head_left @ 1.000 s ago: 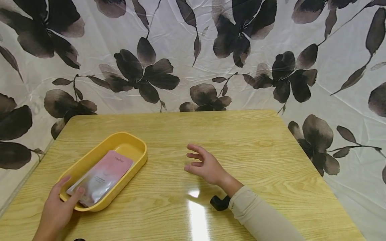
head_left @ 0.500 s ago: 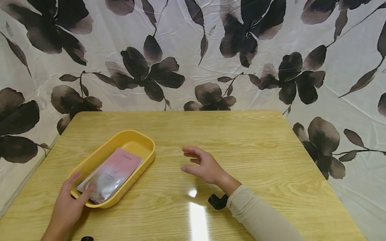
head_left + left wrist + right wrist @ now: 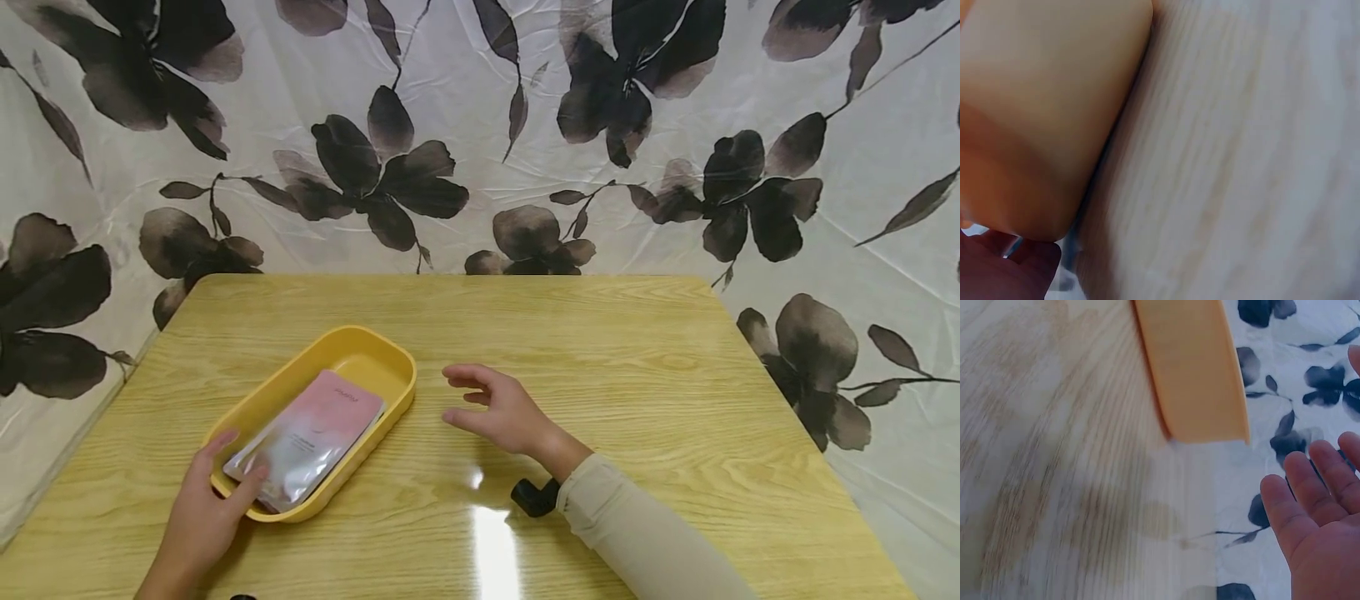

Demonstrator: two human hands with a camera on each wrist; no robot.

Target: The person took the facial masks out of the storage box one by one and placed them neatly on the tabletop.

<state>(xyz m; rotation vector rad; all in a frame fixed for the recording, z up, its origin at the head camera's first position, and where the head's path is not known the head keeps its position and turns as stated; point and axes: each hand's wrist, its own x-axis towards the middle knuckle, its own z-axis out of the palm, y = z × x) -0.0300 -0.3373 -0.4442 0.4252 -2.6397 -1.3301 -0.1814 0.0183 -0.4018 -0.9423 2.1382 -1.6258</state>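
Note:
A yellow oblong tray with rounded ends stands left of centre on the table in the head view. Inside it lie pink-and-silver flat sachets, the top one printed with small lettering. My left hand grips the tray's near end, thumb over the rim on the inside. The left wrist view shows the tray's outer wall close up, with fingers at its lower corner. My right hand is held over the table to the tray's right, fingers loosely bent and apart, holding nothing. In the right wrist view its fingers are spread beside the tray's end.
The wood-grain table reaches back to a white cloth with dark flower print. A black wrist-camera mount sits under the right wrist. Light glares off the tabletop near the front.
The left hand has moved the tray to the right across the table, closer to the right hand. The right hand has shifted slightly left. The head view has turned a little.

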